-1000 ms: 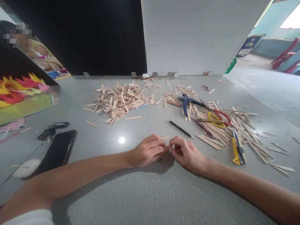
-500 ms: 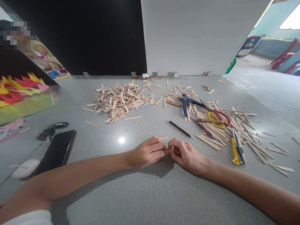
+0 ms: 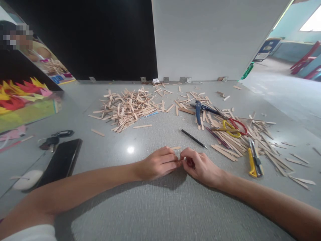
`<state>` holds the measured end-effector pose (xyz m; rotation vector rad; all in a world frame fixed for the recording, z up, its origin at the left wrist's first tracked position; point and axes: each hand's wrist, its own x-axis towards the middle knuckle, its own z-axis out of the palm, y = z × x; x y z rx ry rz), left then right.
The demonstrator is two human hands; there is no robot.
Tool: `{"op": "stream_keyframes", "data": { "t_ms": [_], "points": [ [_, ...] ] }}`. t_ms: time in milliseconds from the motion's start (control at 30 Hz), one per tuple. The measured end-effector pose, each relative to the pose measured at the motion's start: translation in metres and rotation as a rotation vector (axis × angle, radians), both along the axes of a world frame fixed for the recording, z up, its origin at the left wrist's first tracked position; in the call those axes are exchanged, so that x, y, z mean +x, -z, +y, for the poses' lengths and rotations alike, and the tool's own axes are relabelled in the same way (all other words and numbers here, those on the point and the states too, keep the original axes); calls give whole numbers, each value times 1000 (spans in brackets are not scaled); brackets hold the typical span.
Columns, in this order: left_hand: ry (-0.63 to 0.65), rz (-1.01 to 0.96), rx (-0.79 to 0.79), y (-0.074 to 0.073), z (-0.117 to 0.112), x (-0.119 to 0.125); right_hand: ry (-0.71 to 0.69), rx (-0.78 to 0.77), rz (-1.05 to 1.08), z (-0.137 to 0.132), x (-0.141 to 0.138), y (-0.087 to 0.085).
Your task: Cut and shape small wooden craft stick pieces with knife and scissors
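My left hand (image 3: pixel 162 163) and my right hand (image 3: pixel 199 165) meet fingertip to fingertip low over the grey table (image 3: pixel 160 207). Both are closed in a pinch. Whatever lies between the fingertips is too small and too covered to make out. Just behind the fingers lies a short wooden stick (image 3: pixel 175 148), partly hidden by my left hand. A black pen-like tool (image 3: pixel 193 138) with a thin metal tip rests beyond my right hand, apart from it.
Loose wooden sticks form a heap (image 3: pixel 130 108) at the back. More sticks lie right, among scissors (image 3: pixel 230 129), a blue-handled tool (image 3: pixel 198 112) and a yellow box cutter (image 3: pixel 252 162). At left are a phone (image 3: pixel 61 162), keys (image 3: pixel 52 142) and a mouse (image 3: pixel 28 179). A person sits behind a panel (image 3: pixel 105 40).
My hands stay pinched together in nearly the same place, with only a slight shift of the fingers. Objects on the table have not moved.
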<state>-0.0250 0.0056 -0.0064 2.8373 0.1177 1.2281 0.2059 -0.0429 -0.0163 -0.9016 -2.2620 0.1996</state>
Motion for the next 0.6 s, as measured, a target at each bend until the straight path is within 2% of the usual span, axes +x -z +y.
{"op": "stream_keyframes", "data": {
  "t_ms": [167,600],
  "points": [
    [60,10,32,2,1,0,-25,17,-31,0,1,-1],
    [56,16,49,-2,-1,1,-16,-39,-59,1,3,5]
  ]
}}
